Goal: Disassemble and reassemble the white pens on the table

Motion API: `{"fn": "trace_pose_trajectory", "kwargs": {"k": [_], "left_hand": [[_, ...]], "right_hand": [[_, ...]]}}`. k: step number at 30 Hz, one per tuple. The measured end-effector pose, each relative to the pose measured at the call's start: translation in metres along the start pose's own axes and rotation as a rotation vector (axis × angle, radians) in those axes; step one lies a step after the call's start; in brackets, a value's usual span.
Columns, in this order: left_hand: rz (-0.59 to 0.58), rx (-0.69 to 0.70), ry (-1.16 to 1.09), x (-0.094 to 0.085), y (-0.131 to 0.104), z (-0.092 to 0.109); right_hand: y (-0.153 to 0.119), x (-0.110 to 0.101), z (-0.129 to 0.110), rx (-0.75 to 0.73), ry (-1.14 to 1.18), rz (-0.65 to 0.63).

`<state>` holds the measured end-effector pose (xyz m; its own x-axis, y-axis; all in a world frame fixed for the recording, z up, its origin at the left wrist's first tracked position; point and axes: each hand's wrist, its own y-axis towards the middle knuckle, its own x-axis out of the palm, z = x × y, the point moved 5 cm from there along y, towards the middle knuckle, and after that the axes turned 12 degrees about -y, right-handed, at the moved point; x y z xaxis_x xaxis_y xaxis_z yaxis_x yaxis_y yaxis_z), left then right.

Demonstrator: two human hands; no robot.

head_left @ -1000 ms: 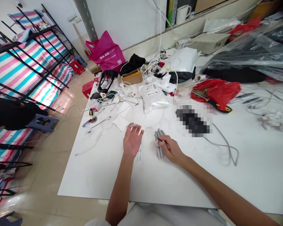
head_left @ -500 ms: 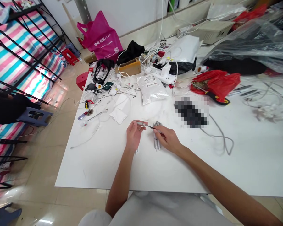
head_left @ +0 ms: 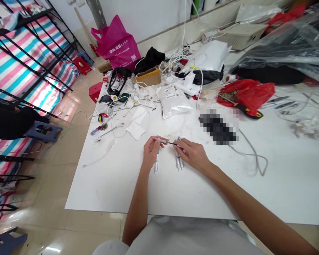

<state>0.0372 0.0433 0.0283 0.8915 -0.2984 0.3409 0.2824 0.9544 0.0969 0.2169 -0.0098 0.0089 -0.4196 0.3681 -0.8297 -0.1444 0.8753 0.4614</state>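
A silvery pen barrel point(head_left: 163, 141) is pinched between the fingers of my left hand point(head_left: 151, 151). My right hand point(head_left: 193, 153) closes on a thin dark rod point(head_left: 172, 143), whose left end meets the barrel. Under and beside my right fingers lie several silver pens point(head_left: 179, 162) in a bunch, partly covered by that hand. Another silver pen point(head_left: 156, 166) lies on the white table point(head_left: 117, 187), just right of my left wrist.
A blurred-out black object point(head_left: 218, 127) with a grey cable is right of my hands. Behind are a white parcel point(head_left: 172, 101), red plastic bag point(head_left: 247, 94), tangled cables and magenta bag point(head_left: 119, 46). Screwdrivers point(head_left: 99, 129) lie left. A person in black point(head_left: 10, 120) is far left.
The view has shifted slightly, moving the scene a little rightward. My left fingers have closed more around the barrel, and the single pen by my left wrist shows more fully.
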Motion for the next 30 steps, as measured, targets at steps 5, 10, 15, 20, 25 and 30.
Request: {"fn": "trace_pose_trajectory", "kwargs": {"k": [5,10,15,20,25,30], "left_hand": [[-0.054,-0.027,0.003,0.009,-0.001,-0.010],[-0.010,-0.094,-0.032,0.010,-0.001,-0.021],[-0.015,-0.097,-0.020,0.010,-0.003,-0.020],[-0.004,-0.085,-0.023,0.008,-0.002,-0.020],[-0.047,-0.084,-0.024,0.008,-0.002,-0.019],[-0.042,-0.094,-0.062,0.009,-0.003,-0.019]], "right_hand": [[-0.002,0.005,0.000,-0.023,0.021,-0.028],[-0.006,0.010,0.007,0.090,0.136,-0.038],[-0.004,0.005,0.004,0.013,0.124,-0.047],[-0.003,0.004,0.003,0.066,0.270,-0.106],[-0.004,0.006,0.002,0.075,0.310,-0.116],[-0.004,0.005,0.003,0.126,0.348,-0.111]]}}
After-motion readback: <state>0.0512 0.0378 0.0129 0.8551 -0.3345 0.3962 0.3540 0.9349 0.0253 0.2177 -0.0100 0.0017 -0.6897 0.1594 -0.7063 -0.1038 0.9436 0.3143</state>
